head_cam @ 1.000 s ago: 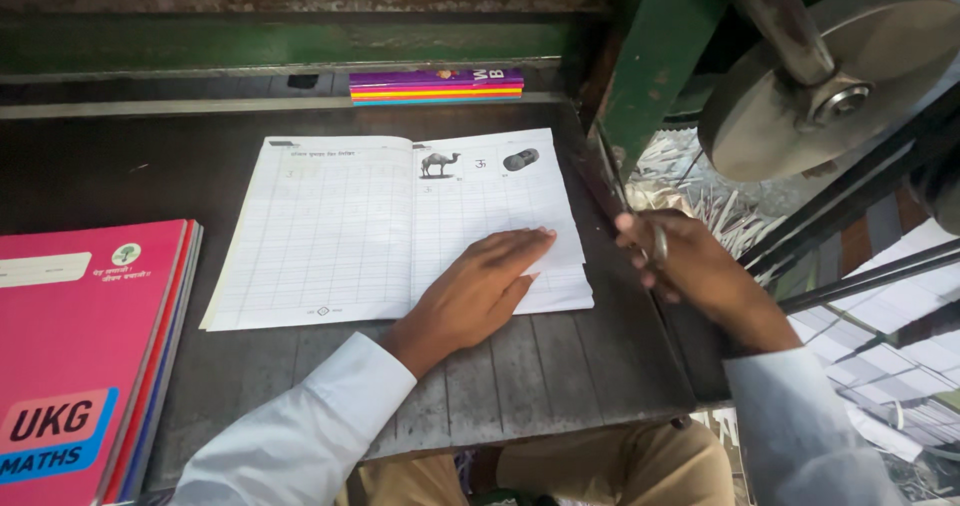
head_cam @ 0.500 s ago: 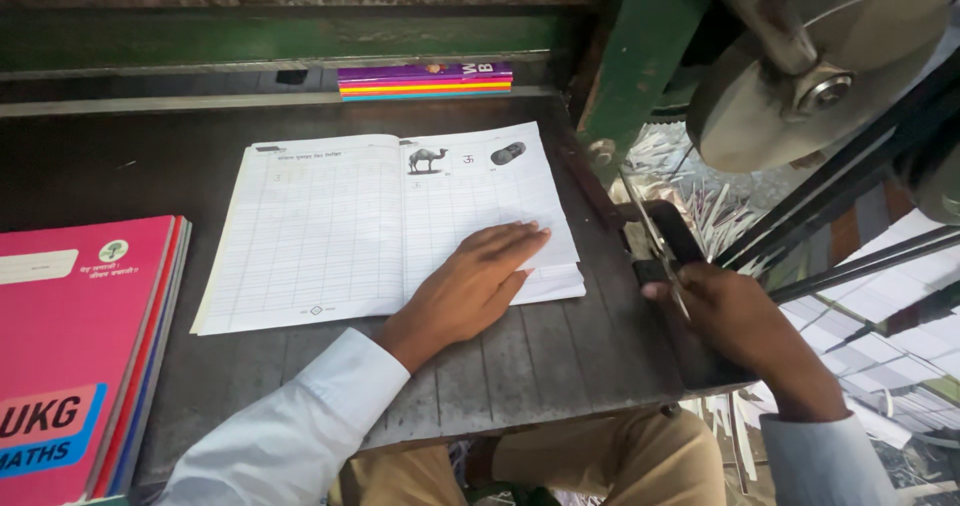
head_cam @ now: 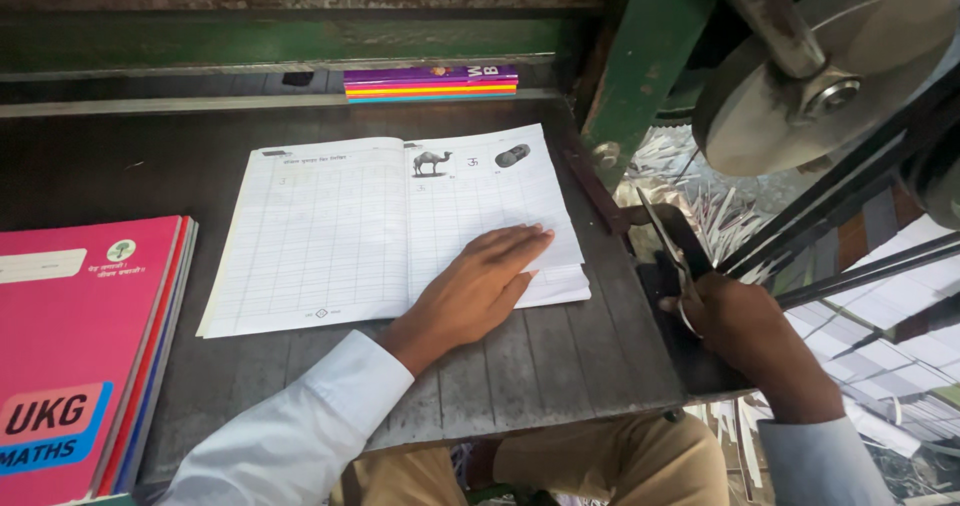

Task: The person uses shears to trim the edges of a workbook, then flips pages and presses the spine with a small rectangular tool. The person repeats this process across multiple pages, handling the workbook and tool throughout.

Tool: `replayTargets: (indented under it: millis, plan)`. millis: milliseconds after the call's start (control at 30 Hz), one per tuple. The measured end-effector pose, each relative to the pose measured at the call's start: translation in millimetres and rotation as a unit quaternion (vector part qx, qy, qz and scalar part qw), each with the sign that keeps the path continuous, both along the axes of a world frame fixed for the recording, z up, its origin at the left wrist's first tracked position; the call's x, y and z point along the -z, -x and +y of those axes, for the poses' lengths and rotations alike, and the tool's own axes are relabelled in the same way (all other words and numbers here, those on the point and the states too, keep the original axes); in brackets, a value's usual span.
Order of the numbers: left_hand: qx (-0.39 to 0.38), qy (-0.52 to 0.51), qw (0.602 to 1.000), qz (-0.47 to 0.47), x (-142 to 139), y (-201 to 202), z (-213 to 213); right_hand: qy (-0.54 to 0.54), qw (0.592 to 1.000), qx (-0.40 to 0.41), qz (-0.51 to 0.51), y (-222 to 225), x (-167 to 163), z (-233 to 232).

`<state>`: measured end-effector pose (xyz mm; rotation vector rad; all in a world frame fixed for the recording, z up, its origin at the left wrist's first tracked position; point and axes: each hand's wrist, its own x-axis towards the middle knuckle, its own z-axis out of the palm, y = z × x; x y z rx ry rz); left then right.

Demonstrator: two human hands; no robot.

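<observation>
Right hand [head_cam: 738,318] has shifted off the open workbook's edge and down along the table's right side since the earlier frames; now it's wrapped around a pair of scissors [head_cam: 672,248], blades pointing up and away from the knuckles. Fingers clenched on the handles; can't tell if the blades are parted. Left hand [head_cam: 478,288] hasn't moved: flat, fingers released and spread, palm pressing the open workbook [head_cam: 390,226] at its lower right page. It pins the paper and grips nothing.

Workbook lies open on the dark metal table [head_cam: 560,366], under and beyond the left fingertips; its right edge sits left of the scissors, apart from them. Printed camel picture sits on the page well above the fingertips.

Handling, judged: thin, light, floppy pages that are easy to crease or slide on smooth metal. Best held by flat pressure near the spine or lower corner, as now, not pinched by a single sheet.

Pink workbook stack [head_cam: 85,356] is far left of the left sleeve. Small coloured book stack [head_cam: 430,81] is beyond the fingers under the green frame [head_cam: 640,56]. Grey machine wheel [head_cam: 830,61] is above the right hand.
</observation>
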<state>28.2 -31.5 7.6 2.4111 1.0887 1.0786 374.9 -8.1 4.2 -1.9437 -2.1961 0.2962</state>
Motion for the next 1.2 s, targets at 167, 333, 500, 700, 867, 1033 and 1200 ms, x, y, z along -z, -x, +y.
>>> replayTargets:
  millis: [167,333,500,700,867,1033,1200]
  plan:
    - [-0.007,0.006,1.000,-0.006,-0.6,-0.2,-0.3,0.045,0.998,0.036,0.014,3.3,-14.7,-8.3]
    - [-0.012,0.013,1.000,-0.009,-3.4,-0.6,-0.1,0.043,0.997,0.070,-0.001,11.6,-24.0,-12.9]
    - [-0.010,0.024,0.999,-0.032,-6.2,0.4,-2.4,-0.057,0.997,0.053,0.013,20.5,-33.1,-18.4]
    - [-0.004,0.000,0.997,-0.083,-7.7,-0.9,-2.4,-0.188,0.977,-0.007,0.105,62.6,-49.2,-19.7]
    - [0.000,-0.022,0.992,-0.122,-7.7,0.7,-4.2,-0.282,0.935,-0.132,0.171,115.4,-47.6,-7.4]
    - [-0.019,-0.045,0.989,-0.143,-8.8,0.3,-6.2,-0.269,0.938,-0.180,0.126,150.5,-36.2,10.4]
    - [-0.009,-0.076,0.986,-0.147,-11.3,2.8,-8.7,-0.221,0.946,-0.179,0.154,176.4,-1.6,37.3]
